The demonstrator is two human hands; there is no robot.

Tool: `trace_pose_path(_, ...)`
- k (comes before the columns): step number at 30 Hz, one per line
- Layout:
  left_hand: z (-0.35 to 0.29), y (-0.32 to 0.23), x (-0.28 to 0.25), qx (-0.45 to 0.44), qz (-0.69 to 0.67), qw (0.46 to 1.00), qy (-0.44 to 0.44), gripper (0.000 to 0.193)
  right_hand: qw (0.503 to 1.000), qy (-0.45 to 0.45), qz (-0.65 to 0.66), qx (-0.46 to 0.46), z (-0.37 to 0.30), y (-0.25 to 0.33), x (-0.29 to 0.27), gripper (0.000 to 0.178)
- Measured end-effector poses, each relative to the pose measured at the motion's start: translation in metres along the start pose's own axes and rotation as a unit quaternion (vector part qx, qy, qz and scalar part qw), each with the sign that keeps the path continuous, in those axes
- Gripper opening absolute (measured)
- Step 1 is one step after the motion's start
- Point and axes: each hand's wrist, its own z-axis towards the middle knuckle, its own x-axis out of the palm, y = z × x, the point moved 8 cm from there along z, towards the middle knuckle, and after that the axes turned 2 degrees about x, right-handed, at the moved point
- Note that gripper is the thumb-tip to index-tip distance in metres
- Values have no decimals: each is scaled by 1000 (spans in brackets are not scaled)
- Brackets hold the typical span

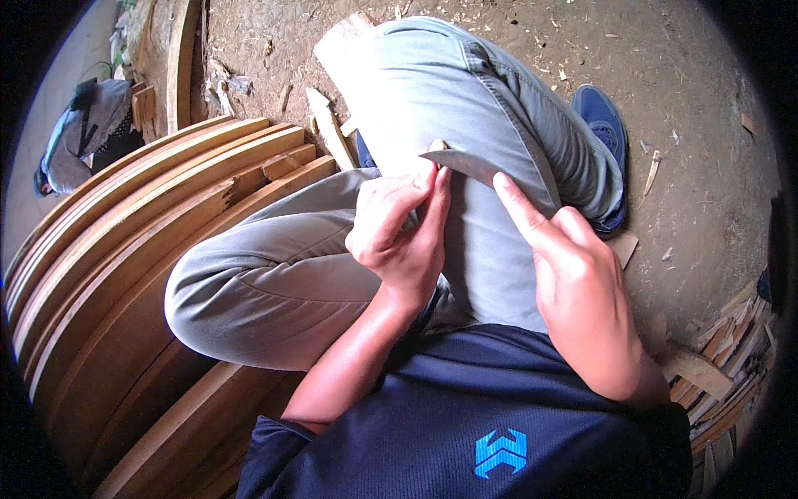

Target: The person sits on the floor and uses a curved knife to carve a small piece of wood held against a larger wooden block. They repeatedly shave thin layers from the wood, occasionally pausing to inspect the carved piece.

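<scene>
My right hand [573, 283] is closed round the handle of a knife, with the index finger stretched along the back of the blade. The knife's curved steel blade [467, 164] points left, its tip by the fingertips of my left hand [401, 220]. My left hand pinches a small, light-coloured piece of wood [439, 145], whose end shows just above the fingers and touches or nearly touches the blade. The rest of that piece is hidden in my fingers. Both hands are above my lap, over grey trousers [499, 249]. The knife handle is hidden inside my right hand.
Long wooden planks [125, 216] are stacked at my left. A wood offcut [331, 125] lies beyond my knee, and shavings are scattered over the earth floor [690, 166]. Split wood strips [723, 374] are piled at the lower right. Dark cloth [87, 125] lies at the far left.
</scene>
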Motion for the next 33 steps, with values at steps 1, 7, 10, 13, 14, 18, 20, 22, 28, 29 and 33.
trace_pose_path(1,0,-1,-1,4,0,1000,-1,20,1000,-1,-14,8,-1,2,0,60)
trace_pose_path(7,-3,2,-2,8,-6,1000,-6,19,1000,-12,1,1,4,8,-6,58)
trace_pose_path(10,-3,5,-4,-15,-15,1000,-4,18,999,-26,19,-11,7,4,-19,57)
trace_pose_path(13,4,5,-3,-76,-54,996,-7,16,994,-91,32,-57,14,6,-43,54)
trace_pose_path(14,9,3,-5,-98,-72,993,-9,15,989,-120,33,-84,18,10,-52,54)
trace_pose_path(18,64,-24,-39,-79,-141,985,-67,11,979,-186,-37,-79,26,34,-100,54)
trace_pose_path(20,115,-44,-86,-9,-55,992,-114,9,955,-243,-63,-160,38,67,-129,54)
trace_pose_path(22,178,-57,-130,62,-190,968,-149,12,942,-270,-105,-167,59,97,-161,52)
trace_pose_path(28,343,-43,-178,126,59,987,-76,12,890,-170,-308,-291,135,212,-194,52)
trace_pose_path(29,352,-28,-160,173,134,976,-26,14,882,-149,-346,-284,157,220,-187,49)
trace_pose_path(33,327,105,-60,140,234,928,256,12,865,-70,-460,-188,244,169,-149,48)
